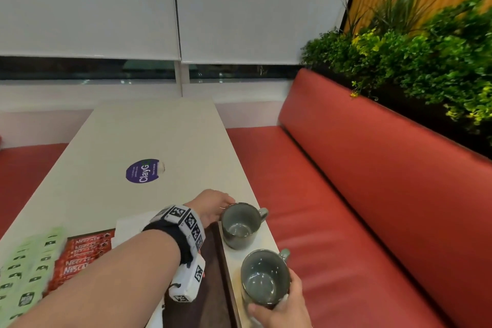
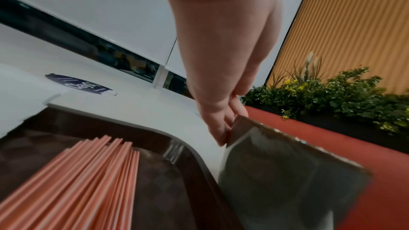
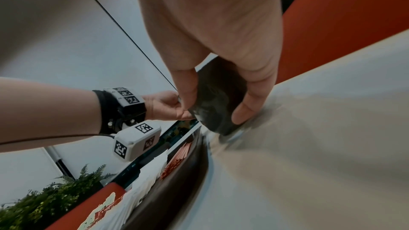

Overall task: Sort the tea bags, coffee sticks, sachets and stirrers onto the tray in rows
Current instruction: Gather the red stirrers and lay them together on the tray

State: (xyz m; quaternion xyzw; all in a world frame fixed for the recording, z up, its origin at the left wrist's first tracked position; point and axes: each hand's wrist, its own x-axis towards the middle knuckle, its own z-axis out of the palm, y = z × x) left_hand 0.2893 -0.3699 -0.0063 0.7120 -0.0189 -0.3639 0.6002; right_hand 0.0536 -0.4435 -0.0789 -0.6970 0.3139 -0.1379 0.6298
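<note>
A dark brown tray (image 1: 213, 274) lies on the white table (image 1: 149, 136). It holds green tea bags (image 1: 24, 274), red coffee sticks (image 1: 82, 255) and white sachets (image 1: 130, 226) in rows. Orange stirrers (image 2: 77, 181) lie side by side near its right rim. Two grey-green mugs stand on the table right of the tray. My left hand (image 1: 213, 208) reaches across the tray and pinches the rim of the far mug (image 1: 241, 225). My right hand (image 1: 282, 306) grips the near mug (image 1: 265, 278) round its side; in the right wrist view, thumb and fingers wrap that mug (image 3: 217, 102).
A purple round sticker (image 1: 143, 170) sits mid-table. The table's right edge runs just beside the mugs, with a red bench seat (image 1: 346, 208) below. Green plants (image 1: 426, 61) stand behind the bench back. Window blinds fill the far wall.
</note>
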